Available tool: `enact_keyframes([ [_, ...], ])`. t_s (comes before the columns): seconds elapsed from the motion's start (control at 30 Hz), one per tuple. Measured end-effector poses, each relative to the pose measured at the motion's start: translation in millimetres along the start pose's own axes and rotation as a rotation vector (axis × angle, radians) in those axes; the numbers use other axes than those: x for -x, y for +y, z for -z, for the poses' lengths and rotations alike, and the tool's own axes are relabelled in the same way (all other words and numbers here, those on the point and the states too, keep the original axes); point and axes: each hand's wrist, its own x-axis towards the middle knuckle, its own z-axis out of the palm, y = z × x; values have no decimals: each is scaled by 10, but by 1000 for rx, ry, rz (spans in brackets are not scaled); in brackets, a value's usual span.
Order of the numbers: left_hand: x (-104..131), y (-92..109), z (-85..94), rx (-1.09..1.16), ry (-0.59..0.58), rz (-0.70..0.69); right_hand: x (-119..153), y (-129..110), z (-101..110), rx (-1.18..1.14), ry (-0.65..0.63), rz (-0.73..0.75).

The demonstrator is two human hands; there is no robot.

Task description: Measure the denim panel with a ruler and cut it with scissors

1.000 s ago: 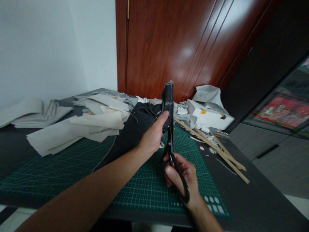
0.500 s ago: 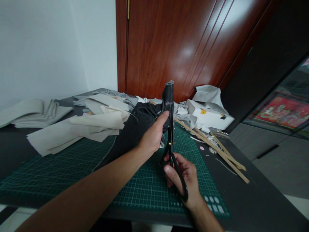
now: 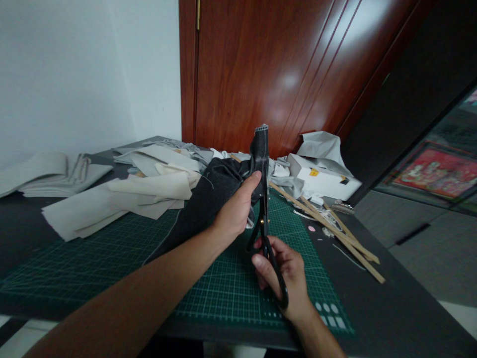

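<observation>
In the head view my left hand is closed on a piece of dark denim fabric, its thumb pressed on top. A narrow stitched end of the cloth sticks up above the thumb, and the rest hangs down to the left. My right hand grips the black handles of a pair of scissors, which points upward. The blades stand against the right edge of the fabric, close to my left thumb. Whether cloth lies between the blades I cannot tell.
Beneath my hands lies a green cutting mat on a dark table. Cream cloth pieces and folded cloth lie left. On the right are wooden strips and a white box. A wooden door rises behind.
The scissor handles and my right thumb have shifted very slightly left. My left hand and the denim look still.
</observation>
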Motion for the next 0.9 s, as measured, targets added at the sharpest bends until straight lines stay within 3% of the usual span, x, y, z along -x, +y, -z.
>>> enact_keyframes([
  [0.47,25,5,15,-6,-7,56,-8,-2,-10,21,30,7],
  [0.67,72,31,-4,-53,-7,219,-11,1,-4,-23,31,38],
  [0.9,102,10,-14,-80,-12,261,-11,-15,-4,-25,49,67],
])
